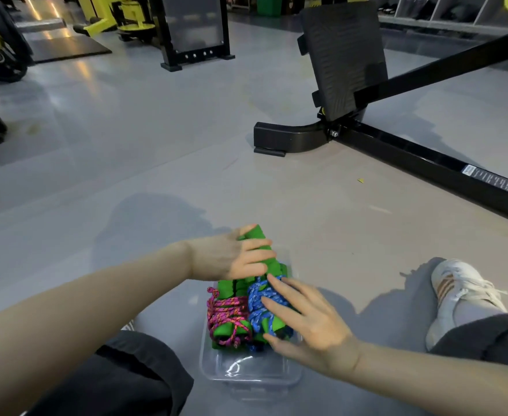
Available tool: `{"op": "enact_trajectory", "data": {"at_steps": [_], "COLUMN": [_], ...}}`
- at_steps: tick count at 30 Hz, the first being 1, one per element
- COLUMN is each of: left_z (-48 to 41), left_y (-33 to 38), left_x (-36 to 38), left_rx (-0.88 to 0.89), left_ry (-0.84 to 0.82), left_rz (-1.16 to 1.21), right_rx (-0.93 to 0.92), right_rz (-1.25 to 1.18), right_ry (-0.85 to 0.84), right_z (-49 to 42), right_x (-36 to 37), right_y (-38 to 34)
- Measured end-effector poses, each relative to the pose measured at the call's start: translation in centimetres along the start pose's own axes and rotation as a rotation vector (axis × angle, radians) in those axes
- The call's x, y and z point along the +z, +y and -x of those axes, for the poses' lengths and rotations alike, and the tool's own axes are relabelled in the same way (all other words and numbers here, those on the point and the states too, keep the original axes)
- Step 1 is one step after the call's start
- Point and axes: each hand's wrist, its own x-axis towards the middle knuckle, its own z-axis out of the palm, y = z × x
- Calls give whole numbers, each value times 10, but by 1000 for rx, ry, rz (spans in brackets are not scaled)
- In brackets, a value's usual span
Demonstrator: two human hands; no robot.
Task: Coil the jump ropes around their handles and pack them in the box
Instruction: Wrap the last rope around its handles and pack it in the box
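— Where are the ropes?
— Lower centre, in the clear box (246, 376) on the floor (156, 175): pink rope (227, 310) left, blue rope (260, 295) right, wound on green handles (258, 235).
— The hands?
— The left hand (231, 256) grips the handles' far end; the right hand (306, 322) lies flat, fingers spread, on the blue rope.

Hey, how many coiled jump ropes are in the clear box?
2: a pink rope coiled at the left of the box, and a blue rope beside it under the right hand. The green handles held by the left hand may belong to a third.
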Motion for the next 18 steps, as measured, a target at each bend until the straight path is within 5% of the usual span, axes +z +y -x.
{"op": "enact_trajectory", "data": {"at_steps": [11,18], "left_z": [-5,26], "left_y": [4,11], "left_x": [14,-21], "left_rx": [-8,-392], "left_ry": [74,116], "left_rz": [87,-62], "right_rx": [-35,-220], "right_rz": [7,50], "right_ry": [-1,-176], "right_z": [3,-30], "right_x": [11,-8], "right_y": [-4,66]}}
